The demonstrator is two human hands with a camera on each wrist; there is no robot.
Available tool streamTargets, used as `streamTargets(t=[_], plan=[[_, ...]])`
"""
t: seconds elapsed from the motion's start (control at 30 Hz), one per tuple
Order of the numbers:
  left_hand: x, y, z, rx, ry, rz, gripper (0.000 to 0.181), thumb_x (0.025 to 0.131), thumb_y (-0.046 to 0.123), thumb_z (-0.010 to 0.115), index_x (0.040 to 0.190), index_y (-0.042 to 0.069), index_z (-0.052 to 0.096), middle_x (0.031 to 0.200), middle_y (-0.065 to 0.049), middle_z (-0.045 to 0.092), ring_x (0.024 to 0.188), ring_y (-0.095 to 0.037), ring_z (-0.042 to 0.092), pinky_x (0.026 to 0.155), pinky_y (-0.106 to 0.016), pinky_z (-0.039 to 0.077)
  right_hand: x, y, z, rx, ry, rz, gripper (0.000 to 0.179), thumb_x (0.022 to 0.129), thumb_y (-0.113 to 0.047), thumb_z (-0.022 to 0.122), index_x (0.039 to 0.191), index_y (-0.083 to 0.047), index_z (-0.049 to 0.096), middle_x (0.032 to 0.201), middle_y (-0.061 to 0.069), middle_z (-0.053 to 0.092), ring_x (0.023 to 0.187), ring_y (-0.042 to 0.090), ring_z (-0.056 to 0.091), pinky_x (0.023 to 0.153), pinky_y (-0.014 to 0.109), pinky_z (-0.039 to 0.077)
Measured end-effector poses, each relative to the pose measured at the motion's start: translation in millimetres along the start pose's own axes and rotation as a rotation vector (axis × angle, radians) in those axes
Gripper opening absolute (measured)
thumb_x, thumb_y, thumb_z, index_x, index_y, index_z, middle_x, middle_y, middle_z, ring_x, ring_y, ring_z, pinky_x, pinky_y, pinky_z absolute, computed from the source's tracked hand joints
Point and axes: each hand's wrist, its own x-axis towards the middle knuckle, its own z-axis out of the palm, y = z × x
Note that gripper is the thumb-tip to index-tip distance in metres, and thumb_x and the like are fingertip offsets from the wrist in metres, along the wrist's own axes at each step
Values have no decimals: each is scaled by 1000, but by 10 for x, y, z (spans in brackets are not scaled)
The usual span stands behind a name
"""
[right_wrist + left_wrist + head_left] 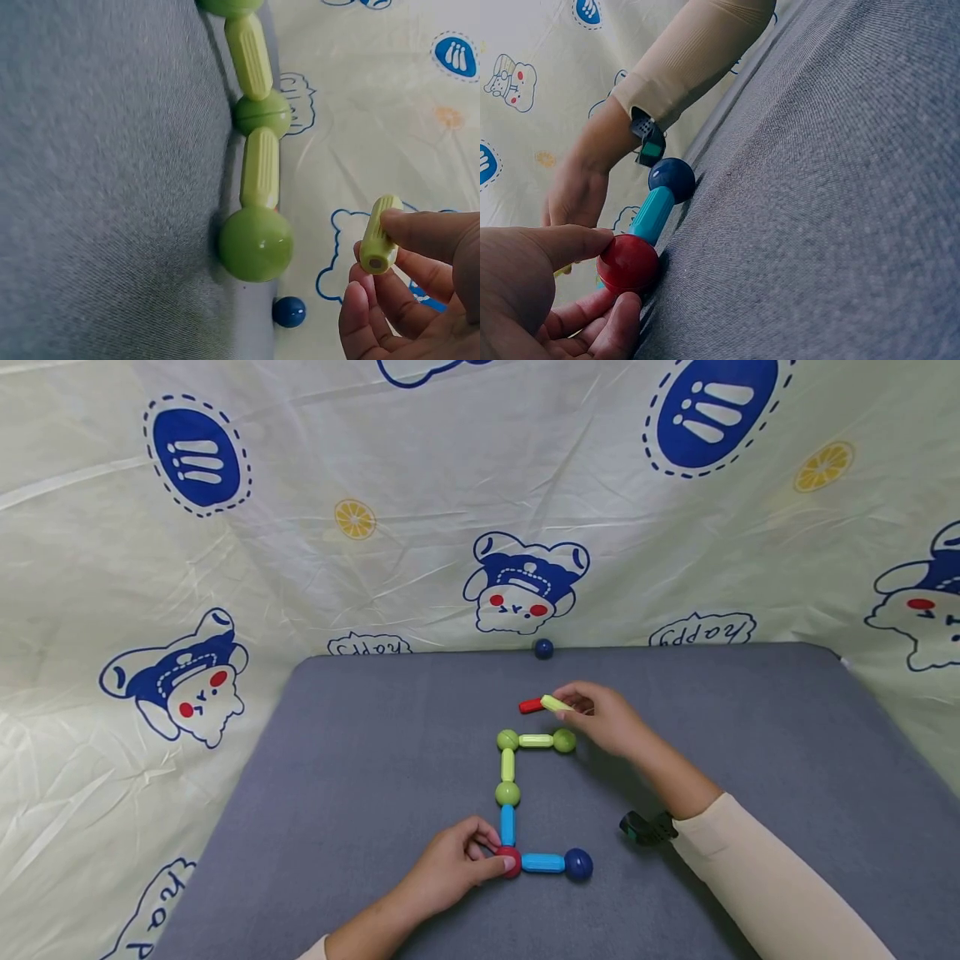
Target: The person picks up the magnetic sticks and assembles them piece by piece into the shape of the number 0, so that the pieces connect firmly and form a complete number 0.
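Green balls, blue and yellow-green rods, a red ball (509, 862) and a dark blue ball (578, 864) are joined into an angular chain on the grey table. My left hand (459, 868) pinches the red ball at the near corner between thumb and fingers. Above the far end of the chain, my right hand (600, 717) pinches a loose yellow-green magnetic rod (380, 234). Its end, with a small grey disc, shows in the right wrist view. The green end ball (564, 741) lies just below that hand, apart from the held rod.
Beyond the chain lies a red rod (531, 706), partly behind the held rod in the head view. Another dark blue ball (543, 649) sits at the table's far edge, by the printed curtain (420, 585). The grey cloth (360, 760) covers the table.
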Motion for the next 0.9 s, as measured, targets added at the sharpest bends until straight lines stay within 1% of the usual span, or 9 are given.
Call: streamTargets(t=[0.23,0.4,0.47,0.57,0.67,0.8,0.9], plan=[[-2,0,2,-3,8,5,27,88,28,78,105,11,65,70,2,58,59,-9,52,54,-22,41,-203,-67,-33,-19,-17,-14,34,101,-20,63,132,-7,64,119,14,68,105,28,64,87,43,55],[-7,12,1,0,10,3,28,88,28,79,104,11,65,70,1,58,59,-9,52,54,-22,41,-341,-54,-7,-11,-46,-4,30,101,-20,63,128,-6,63,118,13,68,107,27,65,92,45,55],[-8,12,0,2,9,0,28,87,29,79,104,12,65,70,2,59,60,-9,52,54,-22,41,-393,-33,7,5,-57,-5,28,100,-19,64,125,-6,63,117,13,69,106,26,65,91,43,55],[-7,9,-2,11,8,3,29,87,31,79,103,12,65,69,3,59,59,-8,52,54,-21,41,-466,4,29,66,-78,-6,30,99,-16,64,126,-2,61,115,15,68,102,24,66,85,36,57],[-6,5,-3,17,8,7,28,87,32,79,102,13,65,69,4,59,59,-7,52,54,-20,41,-541,33,52,139,-114,6,37,98,-11,65,132,-1,57,114,17,65,95,21,67,77,31,59],[-9,7,-1,18,6,5,28,87,33,79,102,14,65,69,4,59,59,-7,51,54,-20,41,-651,60,83,201,-160,29,45,96,-8,66,138,-2,53,110,17,62,88,21,69,74,33,60],[-12,13,-2,12,5,3,28,87,32,79,102,13,64,69,3,58,59,-7,51,54,-21,41,-730,80,111,253,-188,41,44,96,-9,66,137,1,53,105,15,61,86,21,70,73,33,60]])
